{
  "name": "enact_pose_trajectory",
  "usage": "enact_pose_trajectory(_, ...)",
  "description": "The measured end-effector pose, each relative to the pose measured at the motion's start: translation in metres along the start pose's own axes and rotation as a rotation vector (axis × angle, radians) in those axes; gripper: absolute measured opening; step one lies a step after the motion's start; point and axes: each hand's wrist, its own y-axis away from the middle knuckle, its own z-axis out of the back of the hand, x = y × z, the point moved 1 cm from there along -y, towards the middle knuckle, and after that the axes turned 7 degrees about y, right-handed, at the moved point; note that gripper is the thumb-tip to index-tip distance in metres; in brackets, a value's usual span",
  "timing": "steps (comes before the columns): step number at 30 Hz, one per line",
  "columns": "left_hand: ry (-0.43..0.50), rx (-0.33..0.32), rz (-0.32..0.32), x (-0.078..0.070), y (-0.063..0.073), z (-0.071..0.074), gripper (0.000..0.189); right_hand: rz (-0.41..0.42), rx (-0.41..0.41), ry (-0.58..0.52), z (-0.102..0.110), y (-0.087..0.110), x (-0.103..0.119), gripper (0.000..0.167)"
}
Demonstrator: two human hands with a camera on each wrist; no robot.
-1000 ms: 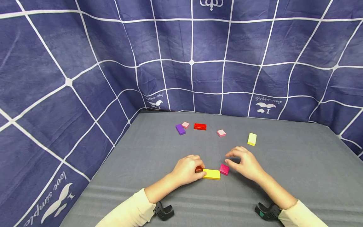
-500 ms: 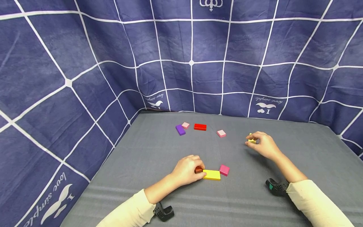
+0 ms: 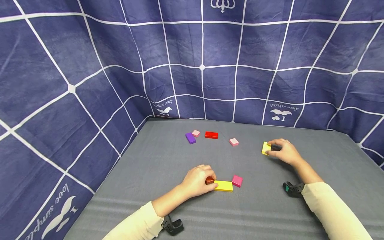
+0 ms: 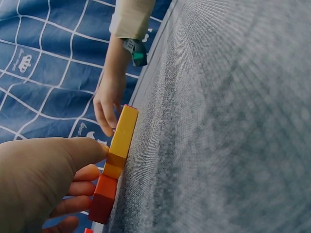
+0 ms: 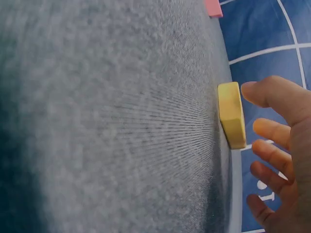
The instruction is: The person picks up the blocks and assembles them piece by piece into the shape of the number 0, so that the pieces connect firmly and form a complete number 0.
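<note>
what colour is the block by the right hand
Pale yellow. The block lies flat at the right hand fingertips; the head view shows it best.

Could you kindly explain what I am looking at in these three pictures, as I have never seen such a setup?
A person works with bare hands on a grey table. One camera sits on the head, one on each wrist. The left hand touches an orange block beside a yellow block and a pink block. The right hand touches a pale yellow block; whether it has a grip is unclear. Farther back lie a purple block, a red block and two light pink blocks.
</note>
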Motion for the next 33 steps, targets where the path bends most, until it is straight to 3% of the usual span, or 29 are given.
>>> enact_pose_trajectory(11,0.010,-0.002,0.006,0.000,0.001,0.000,0.014,-0.099,0.084,-0.042,-0.004,0.002,-0.008,0.048)
enact_pose_trajectory(33,0.021,0.016,0.020,0.000,0.000,0.001,0.014,-0.135,0.049,-0.107,-0.009,0.003,-0.009,0.046)
